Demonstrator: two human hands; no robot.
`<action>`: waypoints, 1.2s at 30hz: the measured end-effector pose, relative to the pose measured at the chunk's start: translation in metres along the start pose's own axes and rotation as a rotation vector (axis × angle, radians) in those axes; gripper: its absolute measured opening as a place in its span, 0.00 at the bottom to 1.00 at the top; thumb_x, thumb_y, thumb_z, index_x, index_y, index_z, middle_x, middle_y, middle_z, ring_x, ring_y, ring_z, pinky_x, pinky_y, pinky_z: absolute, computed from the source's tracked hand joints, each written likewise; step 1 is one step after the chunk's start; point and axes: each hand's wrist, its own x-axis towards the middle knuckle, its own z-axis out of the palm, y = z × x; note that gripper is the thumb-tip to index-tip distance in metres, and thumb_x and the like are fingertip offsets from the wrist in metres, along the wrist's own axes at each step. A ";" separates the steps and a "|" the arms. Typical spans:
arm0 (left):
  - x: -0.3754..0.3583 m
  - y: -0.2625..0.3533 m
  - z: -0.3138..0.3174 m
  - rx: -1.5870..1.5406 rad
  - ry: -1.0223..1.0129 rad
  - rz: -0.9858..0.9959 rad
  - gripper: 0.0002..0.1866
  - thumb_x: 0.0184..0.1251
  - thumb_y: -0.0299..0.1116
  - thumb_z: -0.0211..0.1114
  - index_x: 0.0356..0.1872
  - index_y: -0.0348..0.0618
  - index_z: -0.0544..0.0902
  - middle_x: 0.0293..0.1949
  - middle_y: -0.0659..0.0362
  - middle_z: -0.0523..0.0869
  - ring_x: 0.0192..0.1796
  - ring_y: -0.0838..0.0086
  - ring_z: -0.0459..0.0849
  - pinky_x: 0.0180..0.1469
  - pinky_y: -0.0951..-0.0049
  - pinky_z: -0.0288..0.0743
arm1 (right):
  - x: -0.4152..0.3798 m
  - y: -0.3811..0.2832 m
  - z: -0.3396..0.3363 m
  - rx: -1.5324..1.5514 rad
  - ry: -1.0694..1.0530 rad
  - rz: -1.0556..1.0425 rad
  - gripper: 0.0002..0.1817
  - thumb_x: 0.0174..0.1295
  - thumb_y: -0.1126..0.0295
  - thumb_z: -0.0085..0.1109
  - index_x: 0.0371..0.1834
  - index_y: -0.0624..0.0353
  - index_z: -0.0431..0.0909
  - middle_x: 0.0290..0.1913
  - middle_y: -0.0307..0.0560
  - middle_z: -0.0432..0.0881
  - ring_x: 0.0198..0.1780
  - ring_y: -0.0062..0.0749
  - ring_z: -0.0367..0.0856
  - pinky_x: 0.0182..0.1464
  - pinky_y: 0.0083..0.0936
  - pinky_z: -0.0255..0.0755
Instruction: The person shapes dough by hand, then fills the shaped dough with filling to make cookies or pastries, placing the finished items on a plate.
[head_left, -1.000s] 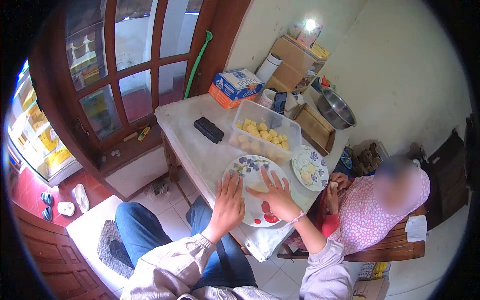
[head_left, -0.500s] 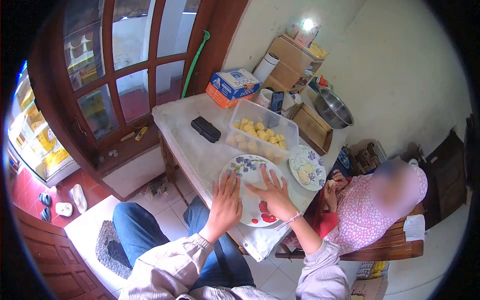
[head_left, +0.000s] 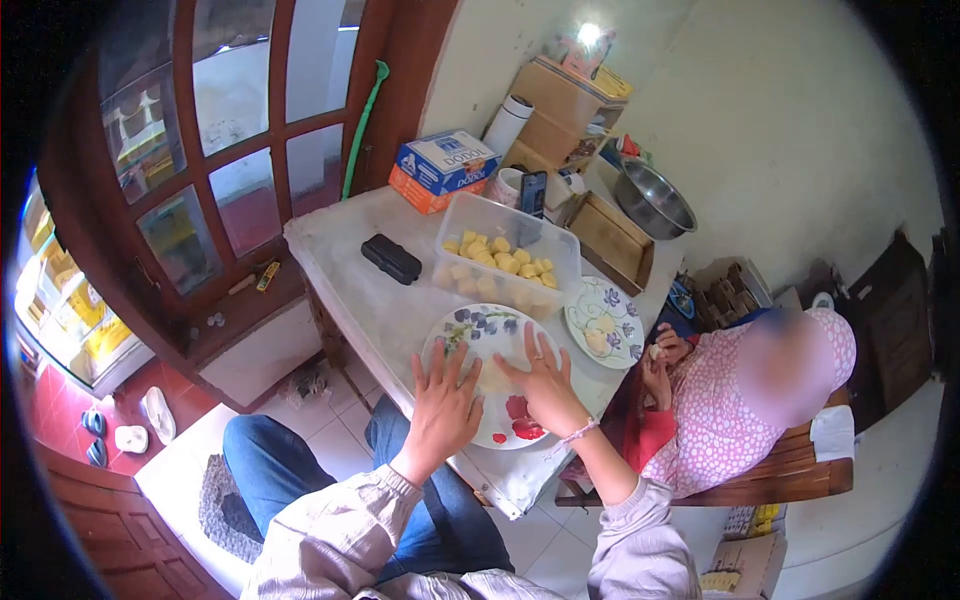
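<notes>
A large white plate (head_left: 487, 432) with blue and red flowers painted on it lies in front of me at the table's edge. On its middle, between my hands, is a pale, flattened patch that looks like dough (head_left: 493, 378), partly hidden by my fingers. My left hand (head_left: 445, 405) rests on the plate's left side, fingers spread. From the right, my right hand (head_left: 543, 388), with a ring and a bracelet, touches the plate, its fingers stretched out and thumb near the patch. Beyond the plate stands a clear plastic box (head_left: 455, 225) holding several yellow balls (head_left: 500, 258).
A smaller flowered plate (head_left: 625, 350) with pale pieces is at the right. A black case (head_left: 391, 259), a blue Dodol box (head_left: 447, 162), a phone (head_left: 533, 194) and a steel bowl (head_left: 655, 200) stand farther off. A person (head_left: 715, 415) sits at the right, handling something small.
My view has shifted slightly, so the table sits farther left. The fingers of my left hand are spread wider; both hands stay on the plate.
</notes>
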 end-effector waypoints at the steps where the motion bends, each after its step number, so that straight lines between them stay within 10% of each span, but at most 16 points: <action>1: 0.003 0.000 0.001 0.001 -0.002 0.006 0.27 0.66 0.39 0.56 0.65 0.38 0.73 0.73 0.46 0.60 0.77 0.46 0.48 0.74 0.36 0.35 | -0.002 0.001 0.005 0.002 0.003 0.005 0.39 0.55 0.81 0.56 0.72 0.35 0.67 0.80 0.62 0.39 0.79 0.62 0.43 0.73 0.63 0.41; 36: -0.004 -0.009 -0.001 -0.190 0.189 -0.031 0.29 0.60 0.32 0.57 0.66 0.42 0.70 0.63 0.50 0.73 0.72 0.54 0.63 0.74 0.50 0.50 | -0.036 -0.006 -0.001 0.013 0.062 -0.093 0.38 0.56 0.84 0.48 0.71 0.40 0.67 0.79 0.60 0.44 0.77 0.61 0.48 0.71 0.61 0.49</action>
